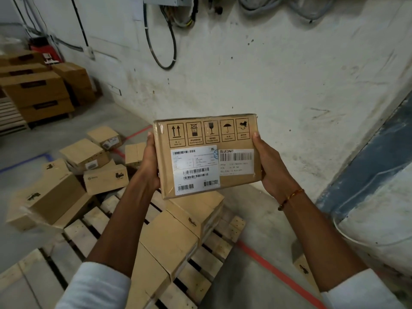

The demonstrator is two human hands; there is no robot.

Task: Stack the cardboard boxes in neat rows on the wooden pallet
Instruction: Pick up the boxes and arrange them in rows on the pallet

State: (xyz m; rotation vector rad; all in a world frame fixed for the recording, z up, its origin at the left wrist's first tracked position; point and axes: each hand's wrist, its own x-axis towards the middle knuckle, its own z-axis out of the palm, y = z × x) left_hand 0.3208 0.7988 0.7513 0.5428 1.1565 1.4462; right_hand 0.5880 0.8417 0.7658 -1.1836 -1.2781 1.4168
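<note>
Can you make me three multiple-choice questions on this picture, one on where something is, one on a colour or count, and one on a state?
1. Where does the row of plain brown cardboard boxes lie?
A. On the slatted wooden pallet
B. On a wall shelf
C. In a cart

2. How many square handling symbols are printed along the top of the held flat cardboard box?
A. Two
B. Five
C. Eight

3. How is the held box carried?
A. Left hand only
B. Resting on the pallet
C. Between the left hand and the right hand

Answers: 1 A, the row sits on the pallet slats; 2 B, five framed symbols run across its top; 3 C, a hand grips each short side, holding the box up in the air.
</note>
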